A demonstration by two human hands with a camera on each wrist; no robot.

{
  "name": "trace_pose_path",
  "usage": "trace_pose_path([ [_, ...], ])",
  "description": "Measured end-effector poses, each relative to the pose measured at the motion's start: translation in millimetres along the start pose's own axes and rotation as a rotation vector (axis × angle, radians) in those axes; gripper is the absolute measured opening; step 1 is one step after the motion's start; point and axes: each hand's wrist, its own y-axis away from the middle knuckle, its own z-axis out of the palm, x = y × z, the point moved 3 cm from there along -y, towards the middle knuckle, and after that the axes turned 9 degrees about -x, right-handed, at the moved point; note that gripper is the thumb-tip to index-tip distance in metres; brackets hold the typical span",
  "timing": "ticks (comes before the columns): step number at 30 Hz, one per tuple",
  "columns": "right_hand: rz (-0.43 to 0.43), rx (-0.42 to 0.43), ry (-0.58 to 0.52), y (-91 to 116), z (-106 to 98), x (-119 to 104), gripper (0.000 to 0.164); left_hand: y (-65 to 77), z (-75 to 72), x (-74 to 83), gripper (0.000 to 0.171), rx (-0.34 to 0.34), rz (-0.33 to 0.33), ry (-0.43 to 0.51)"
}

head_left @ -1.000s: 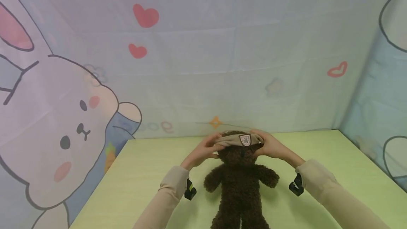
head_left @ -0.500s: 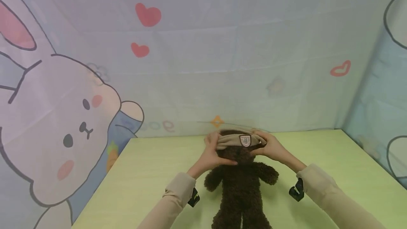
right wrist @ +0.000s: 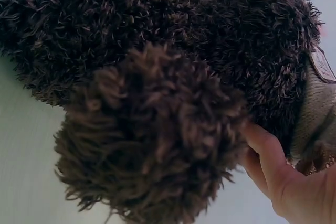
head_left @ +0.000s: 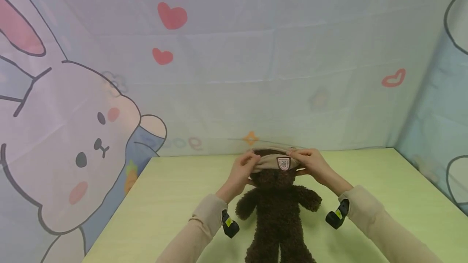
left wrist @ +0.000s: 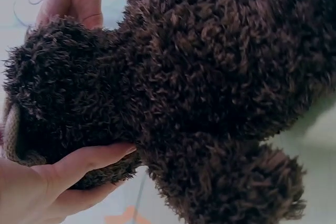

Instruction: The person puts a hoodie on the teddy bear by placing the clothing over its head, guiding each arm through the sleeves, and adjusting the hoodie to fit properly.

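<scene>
A dark brown plush bear (head_left: 278, 210) lies on its back, legs towards me. Round the upper part of its head sits a beige knit garment (head_left: 268, 162) with a shield-shaped badge (head_left: 283, 163); the bear's eyes are not visible. My left hand (head_left: 241, 171) pinches the garment at the left side of the head. In the left wrist view, fingers of the left hand (left wrist: 58, 187) also touch the bear's fur. Opposite, my right hand (head_left: 316, 166) grips the garment's right side, while the right wrist view has the thumb area of the right hand (right wrist: 294, 182) against the head.
The bear lies on a pale green table (head_left: 175, 198). Behind the table hangs a printed cloth (head_left: 226, 72) with a rabbit and hearts, close to the bear's head. Another cloth side (head_left: 438, 133) rises along the right edge. Dark wrist cameras (head_left: 229, 224) protrude inward from both sleeves.
My left thumb has drawn back from the bear's face, and the left fingers have come onto the front of the garment. The right fingers have also shifted forward onto it.
</scene>
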Motion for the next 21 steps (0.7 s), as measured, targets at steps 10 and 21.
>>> trace_pose_path([
  [10, 0.008, -0.082, 0.112, 1, 8, -7, 0.05, 3.9, -0.8, 7.8, 0.054, -0.008, -0.041, -0.002],
  [21, 0.035, 0.004, 0.188, 3, 12, -9, 0.048, 3.7, -5.2, 12.1, 0.013, -0.001, -0.06, -0.089],
])
